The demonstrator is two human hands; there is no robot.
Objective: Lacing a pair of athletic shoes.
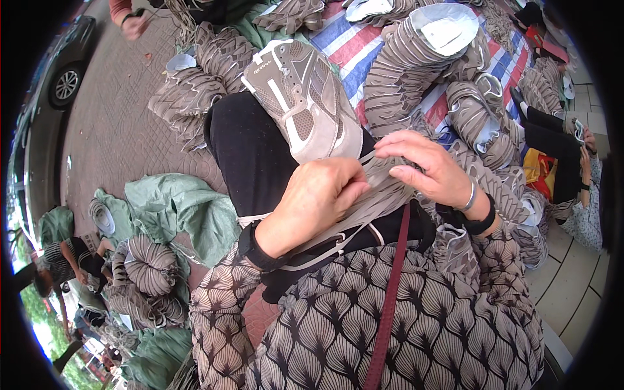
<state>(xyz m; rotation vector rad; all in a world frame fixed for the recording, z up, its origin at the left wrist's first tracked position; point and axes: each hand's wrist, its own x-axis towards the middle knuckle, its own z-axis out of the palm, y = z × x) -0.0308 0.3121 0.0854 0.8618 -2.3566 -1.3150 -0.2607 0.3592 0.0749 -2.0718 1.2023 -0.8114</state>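
Note:
A beige and grey shoe upper (302, 104) with a white stripe lies across my dark-trousered thigh, toe towards me. Over my lap runs a loose bundle of flat beige shoelaces (383, 188). My left hand (318, 198) is closed, thumb against curled fingers, pinching laces at the bundle's left side. Above the bundle, my right hand (426, 168) has its fingers stretched out and the thumb apart. A pale strand passes by its fingertips, close to the shoe's toe; whether they touch it is unclear.
Curved stacks of shoe uppers (396, 71) cover a striped tarp (354, 42) ahead and right. Green sacking (182, 208) and coiled uppers (153, 266) lie left. Other people sit right (559, 156) and lower left (71, 260); another person's hand (134, 27) shows at top left. A car (55, 84) stands beyond.

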